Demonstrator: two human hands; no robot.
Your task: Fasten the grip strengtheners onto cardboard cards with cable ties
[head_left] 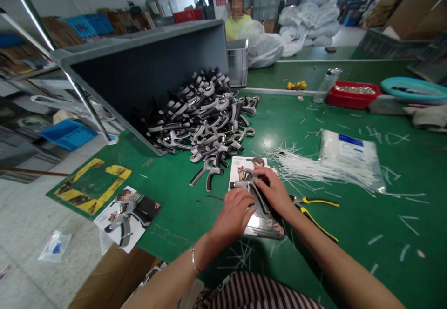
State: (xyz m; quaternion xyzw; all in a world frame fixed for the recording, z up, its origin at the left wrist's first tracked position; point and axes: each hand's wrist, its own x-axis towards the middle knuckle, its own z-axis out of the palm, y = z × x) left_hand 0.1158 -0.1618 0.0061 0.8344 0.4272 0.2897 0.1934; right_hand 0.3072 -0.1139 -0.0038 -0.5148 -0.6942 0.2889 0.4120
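A grey and black hand grip (256, 191) lies on a stack of printed cards (263, 227) in front of me. My left hand (234, 211) is on the lower left of the grip, fingers curled round its handle. At its upper right, my right hand (271, 183) holds the grip with bent fingers. Pliers with yellow and black handles (319, 216) lie right of the cards, partly behind my right forearm. White cable ties (303, 167) are spread beyond them. Another card with a grip on it (127, 218) sits at the table's left edge.
A tipped grey crate (146, 43) spills a heap of grips (213, 118) onto the green table (188, 216). A bag of ties (352, 157), red tray (353, 102), bottle (326, 85) and turquoise basket (415, 96) stand right. A person (237, 18) is behind.
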